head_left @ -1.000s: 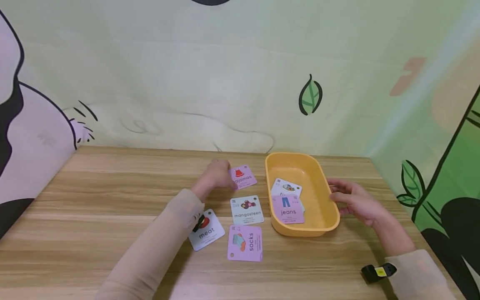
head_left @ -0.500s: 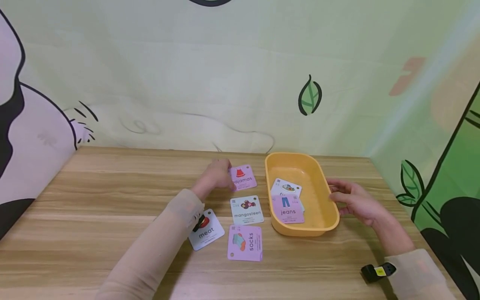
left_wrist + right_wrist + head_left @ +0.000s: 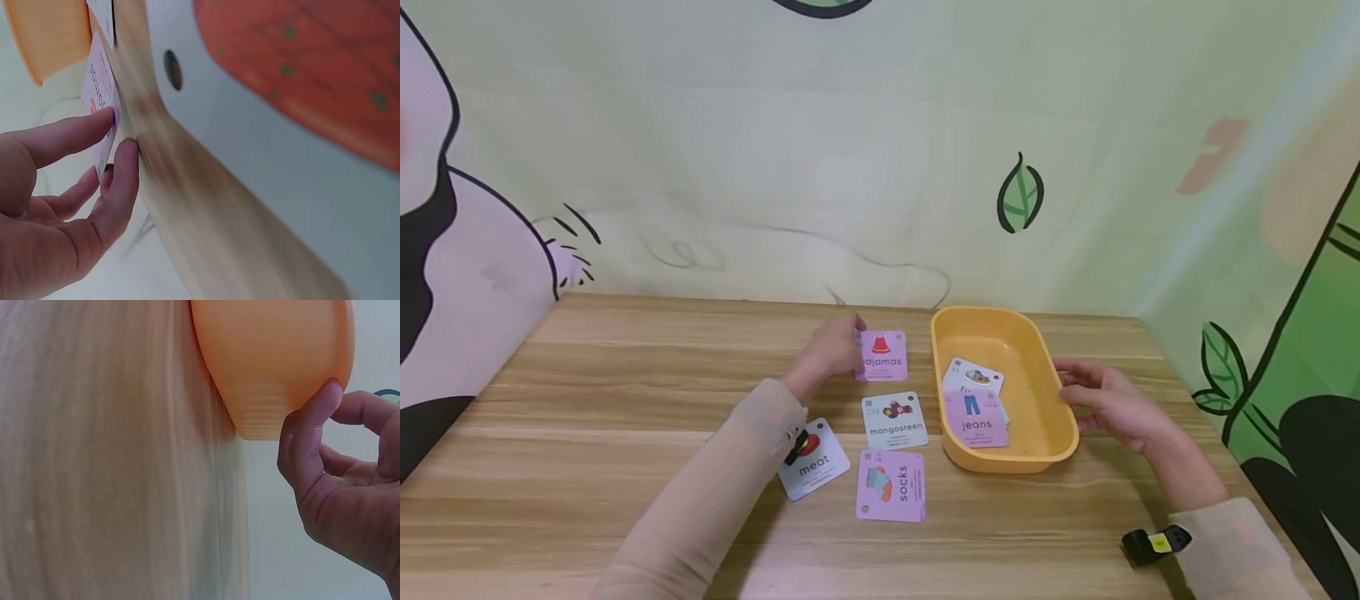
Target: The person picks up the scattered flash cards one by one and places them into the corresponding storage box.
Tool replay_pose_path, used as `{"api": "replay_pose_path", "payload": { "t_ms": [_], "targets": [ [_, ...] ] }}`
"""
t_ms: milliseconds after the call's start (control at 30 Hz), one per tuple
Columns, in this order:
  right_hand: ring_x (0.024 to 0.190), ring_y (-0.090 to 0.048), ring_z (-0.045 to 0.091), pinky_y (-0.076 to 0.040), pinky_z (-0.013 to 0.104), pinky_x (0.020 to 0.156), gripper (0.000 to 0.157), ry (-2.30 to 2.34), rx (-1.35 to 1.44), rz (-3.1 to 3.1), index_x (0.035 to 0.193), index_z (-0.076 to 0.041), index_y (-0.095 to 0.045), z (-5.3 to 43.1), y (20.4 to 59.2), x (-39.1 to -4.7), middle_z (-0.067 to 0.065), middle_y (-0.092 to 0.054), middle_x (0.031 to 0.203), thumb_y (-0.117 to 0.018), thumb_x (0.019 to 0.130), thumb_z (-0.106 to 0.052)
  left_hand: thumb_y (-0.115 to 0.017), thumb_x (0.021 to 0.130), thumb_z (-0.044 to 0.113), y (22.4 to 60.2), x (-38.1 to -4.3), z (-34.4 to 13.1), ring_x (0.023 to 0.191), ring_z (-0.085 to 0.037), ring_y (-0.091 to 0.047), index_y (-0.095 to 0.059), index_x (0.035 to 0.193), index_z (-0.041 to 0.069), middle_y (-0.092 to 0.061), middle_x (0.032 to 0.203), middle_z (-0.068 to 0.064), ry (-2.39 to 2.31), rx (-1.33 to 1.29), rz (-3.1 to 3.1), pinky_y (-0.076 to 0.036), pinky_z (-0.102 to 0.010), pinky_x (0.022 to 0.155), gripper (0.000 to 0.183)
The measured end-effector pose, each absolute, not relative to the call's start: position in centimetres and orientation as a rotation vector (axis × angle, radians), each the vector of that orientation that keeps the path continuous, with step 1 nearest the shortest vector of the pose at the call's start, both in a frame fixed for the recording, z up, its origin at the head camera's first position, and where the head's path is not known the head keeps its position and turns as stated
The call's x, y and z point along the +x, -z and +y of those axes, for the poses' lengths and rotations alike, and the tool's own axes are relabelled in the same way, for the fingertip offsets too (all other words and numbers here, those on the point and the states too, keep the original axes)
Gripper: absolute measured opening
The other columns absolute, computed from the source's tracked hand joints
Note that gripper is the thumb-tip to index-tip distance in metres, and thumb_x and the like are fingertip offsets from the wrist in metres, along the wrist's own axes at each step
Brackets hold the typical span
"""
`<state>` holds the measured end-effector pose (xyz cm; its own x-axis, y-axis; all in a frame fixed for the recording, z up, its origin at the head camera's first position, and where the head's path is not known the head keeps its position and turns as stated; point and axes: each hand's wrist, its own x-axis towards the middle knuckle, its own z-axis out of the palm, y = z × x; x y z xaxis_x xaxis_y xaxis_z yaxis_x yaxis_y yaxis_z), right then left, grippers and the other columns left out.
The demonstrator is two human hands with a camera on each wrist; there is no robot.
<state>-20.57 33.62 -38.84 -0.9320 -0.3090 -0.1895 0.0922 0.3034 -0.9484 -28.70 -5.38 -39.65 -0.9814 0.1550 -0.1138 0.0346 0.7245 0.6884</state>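
Note:
A pink "pajamas" card (image 3: 886, 358) with a red dress picture lies on the table. My left hand (image 3: 833, 350) pinches its left edge; in the left wrist view, one fingertip is on its face while other fingers are at its edge. At the right, my right hand (image 3: 1112, 406) holds the side rim of a yellow plastic tray (image 3: 1011, 462), its curled fingers against the outer wall. Inside the tray, a pink "jeans" card (image 3: 977, 429) overlaps a white card with a food picture (image 3: 977, 377).
Several cards lie left of the tray: white "mangosteen" (image 3: 895, 432), pink "socks" (image 3: 883, 500) and white "meat" (image 3: 820, 471), partly hidden by my left wrist. A printed wall cloth (image 3: 737, 167) stands behind the wooden table (image 3: 647, 375).
The pajamas card has turned slightly under my left hand, from tilted to nearly square with the table. My right hand and the tray have stayed in place.

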Motion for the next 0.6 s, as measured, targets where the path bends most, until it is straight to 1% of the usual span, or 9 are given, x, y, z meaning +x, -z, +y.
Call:
{"api": "replay_pose_path", "payload": {
  "t_ms": [67, 267, 367, 500, 600],
  "targets": [
    [0.096, -0.065, 0.016, -0.061, 0.035, 0.067, 0.066, 1.667, -0.195, 2.24, 0.155, 0.012, -0.022, 33.6, 38.83, -20.56, 0.032, -0.043, 0.136, -0.056, 0.102, -0.006, -0.075, 0.077, -0.013, 39.67, -28.75, -5.49, 0.104, -0.031, -0.06, -0.054, 0.135, 0.001, -0.061, 0.119, -0.016, -1.129, 0.157, 2.752, -0.055, -0.039, 0.088, 0.063],
    [0.097, -0.064, 0.016, -0.061, 0.035, 0.067, 0.067, 1.668, -0.187, 2.24, 0.155, 0.012, -0.022, 33.56, 38.79, -20.55, 0.032, -0.042, 0.138, -0.056, 0.101, -0.006, -0.069, 0.073, -0.018, 39.5, -28.96, -5.8, 0.101, -0.03, -0.061, -0.055, 0.137, 0.001, -0.062, 0.117, -0.016, -1.204, 0.201, 2.719, -0.056, -0.036, 0.083, 0.068],
    [0.097, -0.064, 0.016, -0.061, 0.035, 0.067, 0.067, 1.665, -0.182, 2.241, 0.156, 0.012, -0.022, 33.57, 38.76, -20.54, 0.032, -0.042, 0.138, -0.056, 0.101, -0.006, -0.068, 0.073, -0.019, 39.24, -28.95, -5.87, 0.103, -0.03, -0.062, -0.055, 0.138, 0.002, -0.062, 0.119, -0.017, -1.241, 0.202, 2.693, -0.057, -0.035, 0.082, 0.07],
    [0.097, -0.064, 0.016, -0.061, 0.035, 0.067, 0.066, 1.664, -0.189, 2.238, 0.155, 0.012, -0.022, 33.6, 38.77, -20.57, 0.032, -0.043, 0.137, -0.056, 0.101, -0.006, -0.067, 0.074, -0.019, 38.94, -28.86, -6.07, 0.105, -0.032, -0.062, -0.054, 0.139, 0.001, -0.062, 0.122, -0.019, -1.311, 0.219, 2.637, -0.058, -0.031, 0.075, 0.07],
    [0.097, -0.065, 0.016, -0.061, 0.035, 0.067, 0.066, 1.665, -0.198, 2.237, 0.155, 0.012, -0.022, 33.61, 38.79, -20.58, 0.032, -0.043, 0.137, -0.056, 0.101, -0.006, -0.066, 0.075, -0.02, 38.82, -28.76, -6.38, 0.103, -0.032, -0.063, -0.054, 0.139, -0.002, -0.061, 0.119, -0.021, -1.38, 0.244, 2.58, -0.058, -0.029, 0.07, 0.068]
  ]
}}
